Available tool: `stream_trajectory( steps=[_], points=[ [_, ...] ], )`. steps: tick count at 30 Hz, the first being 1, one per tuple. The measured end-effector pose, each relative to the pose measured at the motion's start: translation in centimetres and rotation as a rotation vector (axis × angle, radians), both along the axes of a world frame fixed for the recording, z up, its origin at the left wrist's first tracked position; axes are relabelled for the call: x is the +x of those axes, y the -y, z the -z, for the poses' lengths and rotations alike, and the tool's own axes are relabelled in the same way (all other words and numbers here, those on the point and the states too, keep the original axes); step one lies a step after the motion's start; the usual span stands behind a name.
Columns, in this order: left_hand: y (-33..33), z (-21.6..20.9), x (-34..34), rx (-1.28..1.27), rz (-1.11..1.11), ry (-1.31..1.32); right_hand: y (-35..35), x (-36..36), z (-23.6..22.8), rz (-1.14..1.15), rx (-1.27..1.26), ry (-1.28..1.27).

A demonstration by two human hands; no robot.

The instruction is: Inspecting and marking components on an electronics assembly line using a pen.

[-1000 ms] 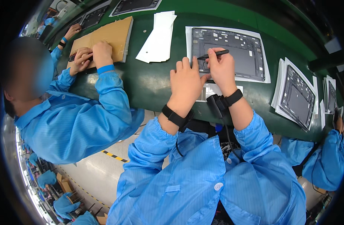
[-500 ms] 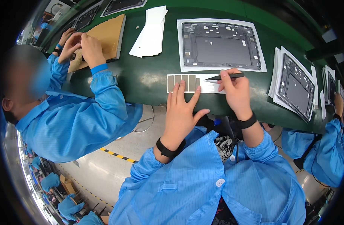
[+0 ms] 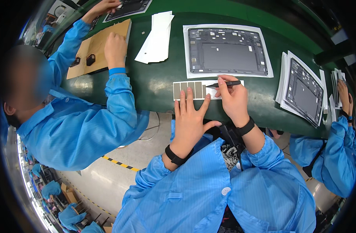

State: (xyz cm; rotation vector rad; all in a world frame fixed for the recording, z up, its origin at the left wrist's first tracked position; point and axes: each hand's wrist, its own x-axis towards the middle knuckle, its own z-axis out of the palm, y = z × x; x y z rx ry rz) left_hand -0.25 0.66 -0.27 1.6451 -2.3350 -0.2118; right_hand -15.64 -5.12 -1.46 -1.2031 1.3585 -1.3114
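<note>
My left hand (image 3: 190,116) lies with fingers spread, its fingertips pressing on a white backing strip (image 3: 240,82) that carries several grey-brown rectangular stickers (image 3: 176,91). Black tweezers (image 3: 229,84) are pinched in my right hand (image 3: 235,99), above the strip's right part. Their tips point left, close to the narrow edge of the last sticker; whether they touch it I cannot tell. Just beyond the strip, a dark tablet housing (image 3: 228,50) with small white patches rests on a white sheet (image 3: 188,73).
More tablet housings (image 3: 304,91) are stacked with white sheets at the right. Blank white strips (image 3: 156,37) lie at the upper left. A co-worker in blue (image 3: 81,116) reaches over a cardboard sheet (image 3: 96,44) on the left; another person's hands (image 3: 344,95) work at far right.
My right hand has moved left with the tweezers, bringing their tips nearer the stickers. My left hand stays on the strip. The left co-worker's hands have separated, one reaching farther away.
</note>
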Motion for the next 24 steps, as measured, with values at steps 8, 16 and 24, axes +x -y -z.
stream_trajectory(
  steps=[8,16,24],
  points=[
    [0.3,-0.4,-1.0,-0.1,-0.073,0.001,2.7,-6.5,-2.9,0.194,-0.154,0.035],
    [7.4,-4.2,-8.3,-0.042,0.108,-0.269,6.1,-15.4,-3.0,0.507,-0.192,-0.22],
    [12.2,-0.1,-16.6,-0.008,0.28,-0.299,7.1,-16.0,-1.8,0.509,-0.057,-0.489]
  ],
)
